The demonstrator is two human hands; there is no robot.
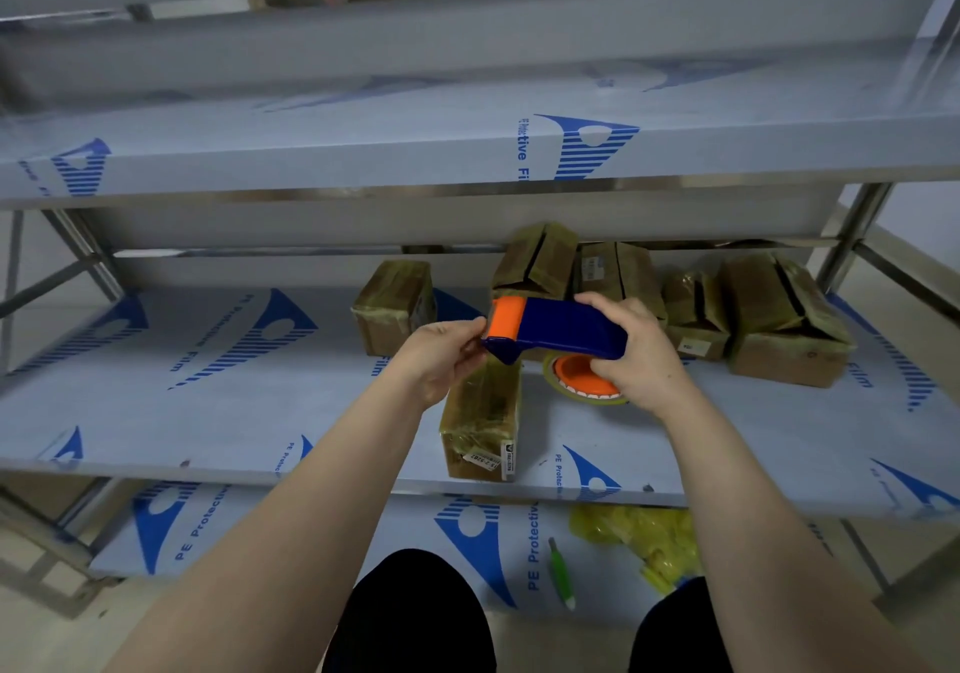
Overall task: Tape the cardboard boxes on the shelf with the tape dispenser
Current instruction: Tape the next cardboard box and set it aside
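A blue and orange tape dispenser (556, 330) hangs above the middle shelf (208, 402), its tape roll (582, 381) with an orange core underneath. My right hand (636, 355) grips the dispenser's handle end and roll. My left hand (441, 358) pinches at the dispenser's orange front end, over a long cardboard box (483, 423) wrapped in yellowish tape that lies near the shelf's front edge. Whether the fingers hold a tape end is hidden. Several taped cardboard boxes stand behind: one (395, 303) at the left, others (537, 259) (779, 319) along the back right.
An upper shelf (363, 152) with blue-printed protective film overhangs the boxes. On the bottom shelf lie a green pen-like tool (561, 573) and crumpled yellow plastic (644, 542). Steel posts (852, 235) stand at the right. My dark-clad knees show at the bottom.
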